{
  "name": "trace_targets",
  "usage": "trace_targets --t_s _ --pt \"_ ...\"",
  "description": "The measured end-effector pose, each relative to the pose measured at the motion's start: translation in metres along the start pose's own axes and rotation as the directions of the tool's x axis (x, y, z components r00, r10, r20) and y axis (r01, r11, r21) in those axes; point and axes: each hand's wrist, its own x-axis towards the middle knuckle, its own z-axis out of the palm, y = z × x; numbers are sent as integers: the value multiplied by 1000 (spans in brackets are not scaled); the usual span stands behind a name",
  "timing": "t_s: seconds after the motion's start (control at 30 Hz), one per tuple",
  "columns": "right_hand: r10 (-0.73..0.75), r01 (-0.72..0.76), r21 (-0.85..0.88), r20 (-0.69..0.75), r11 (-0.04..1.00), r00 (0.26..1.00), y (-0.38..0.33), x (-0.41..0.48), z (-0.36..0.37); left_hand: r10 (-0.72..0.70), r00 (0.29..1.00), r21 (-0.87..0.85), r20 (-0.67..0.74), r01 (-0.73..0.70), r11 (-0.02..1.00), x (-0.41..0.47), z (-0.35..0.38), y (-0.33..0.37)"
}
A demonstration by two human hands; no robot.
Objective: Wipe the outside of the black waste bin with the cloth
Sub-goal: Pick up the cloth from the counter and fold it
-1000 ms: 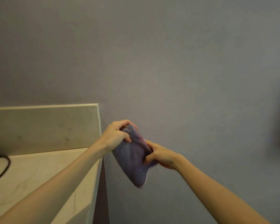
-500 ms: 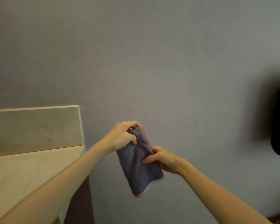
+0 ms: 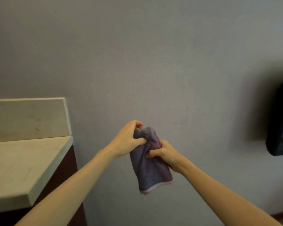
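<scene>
Head view, both hands point(image 3: 129, 141) gripping cloth point(image 3: 149, 167)

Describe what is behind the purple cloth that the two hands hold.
A plain grey wall shows all round the cloth, held by the left hand and right hand. The wall patch directly behind it and fingers on its far side are covered.

Open room lies between the counter point(image 3: 23, 160), left, and black bin point(image 3: 281, 128), right.

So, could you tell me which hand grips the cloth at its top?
The left hand: it grips the bunched top of the cloth, while the right hand pinches it lower, near the middle.
</scene>
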Motion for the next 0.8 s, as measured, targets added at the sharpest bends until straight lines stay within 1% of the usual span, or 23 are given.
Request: trace_targets --t_s 0.03,0.07,0.13,0.17,0.23,0.3,0.4,0.53,0.57,0.6,0.7,0.8 --pt "2 -1 40 -37 999 999 6 0 -5 -59 998 -48 -39 57 997 -4 9 -4" --pt "8 -3 78 -66 997 998 12 -1 -8 -138 989 -151 -60 128 980 -9 18 -9" --pt "23 -12 124 -91 992 996 24 -2 -11 -283 959 -399 -17 253 881 -21 37 -18" --pt "26 -14 135 -90 991 996 30 -3 -12 -337 942 -455 12 305 837 -28 47 -23" --pt "26 -14 147 -79 989 997 45 -4 -10 -392 920 -454 19 357 817 -39 65 -38" --pt "37 -27 148 -64 989 997 64 -4 -5 -410 912 -448 -11 363 817 -49 79 -53" --pt "79 -71 163 -44 984 996 97 -5 3 -441 897 -464 -18 383 799 -63 99 -78" --pt "93 -106 246 66 963 993 146 -6 15 -463 885 -464 -39 394 793 -80 125 -121" --pt "89 -105 271 73 957 993 159 -6 18 -466 884 -465 -48 393 794 -83 133 -132" --pt "89 -101 293 54 951 995 173 -6 22 -466 883 -465 -56 390 795 -86 140 -144" --pt "118 -84 338 -80 937 990 220 -3 31 -461 886 -471 -47 388 793 -95 165 -178" --pt "150 -98 292 -160 951 976 272 -3 37 -456 890 -469 -15 397 789 -108 193 -213"
